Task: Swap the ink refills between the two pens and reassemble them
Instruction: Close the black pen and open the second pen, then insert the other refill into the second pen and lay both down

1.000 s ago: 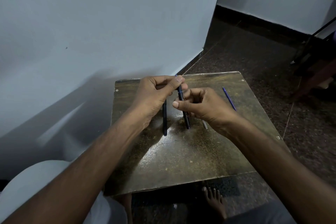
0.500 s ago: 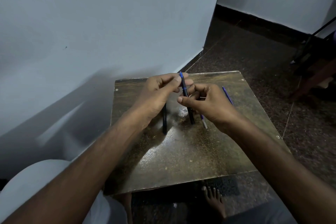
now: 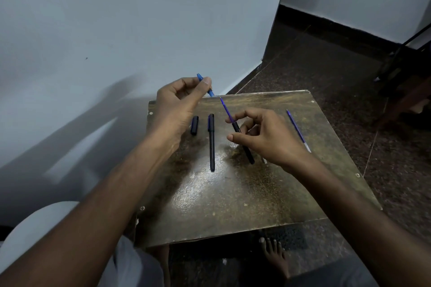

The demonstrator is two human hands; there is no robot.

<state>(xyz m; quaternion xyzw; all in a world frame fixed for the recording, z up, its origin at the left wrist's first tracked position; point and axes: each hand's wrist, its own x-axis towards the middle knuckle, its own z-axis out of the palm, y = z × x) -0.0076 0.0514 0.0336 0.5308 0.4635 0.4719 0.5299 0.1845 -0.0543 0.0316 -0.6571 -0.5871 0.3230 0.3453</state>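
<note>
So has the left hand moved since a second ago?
Yes. The left hand pulled the blue tip piece away toward the table's far-left corner.

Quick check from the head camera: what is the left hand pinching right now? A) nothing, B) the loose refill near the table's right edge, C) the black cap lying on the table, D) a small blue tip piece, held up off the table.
D: the left hand pinches the small blue tip piece above the table, while the loose refill and black cap lie untouched.
</note>
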